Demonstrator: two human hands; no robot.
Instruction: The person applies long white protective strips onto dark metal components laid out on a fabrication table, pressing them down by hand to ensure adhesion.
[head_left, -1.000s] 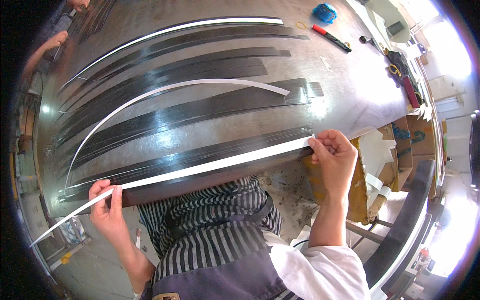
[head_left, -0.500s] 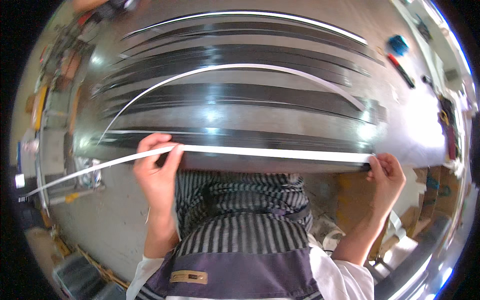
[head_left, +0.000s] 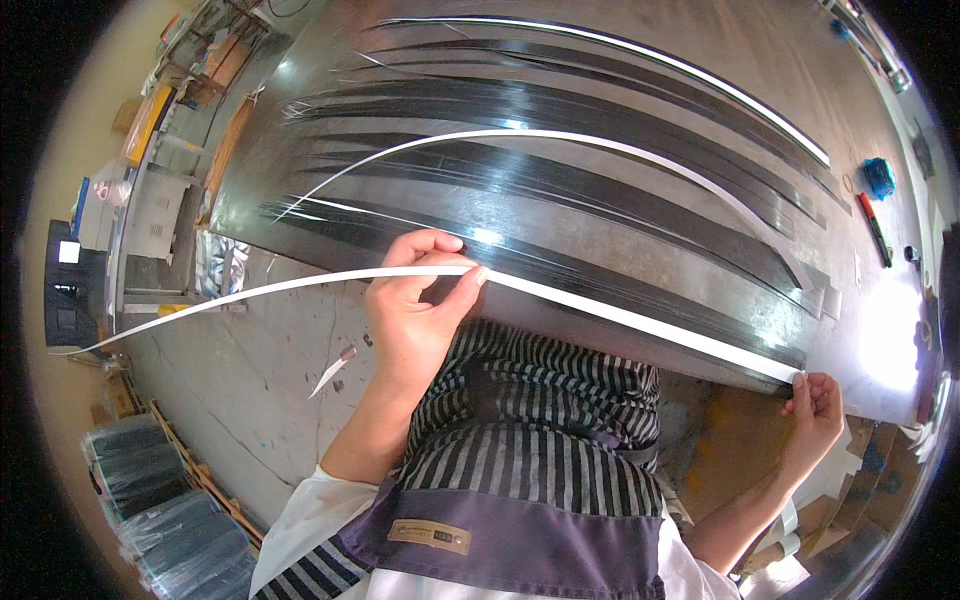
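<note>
A long, narrow white strip [head_left: 640, 322] stretches between my two hands near the front edge of the table. My left hand [head_left: 415, 305] pinches it between thumb and fingers, and its free end curves away to the left beyond the table. At the strip's right end, my right hand [head_left: 815, 405] grips the tip with closed fingers. Just beyond my hands lies a bundle of thin black strips [head_left: 600, 275] on the tabletop. Another white strip [head_left: 600, 137] bows in an arc over the black bundles farther back.
More black strips [head_left: 470, 100] lie in rows across the dark table [head_left: 640, 230]. One more white strip [head_left: 640, 42] lies along the far row. At the right are a red and black marker [head_left: 873, 230] and a blue bundle [head_left: 878, 178]. Plastic-wrapped stacks [head_left: 170, 510] stand on the floor at left.
The view has turned, so the table and strips now slant down to the right. Both hands keep hold of the same white strip at about the same places.
</note>
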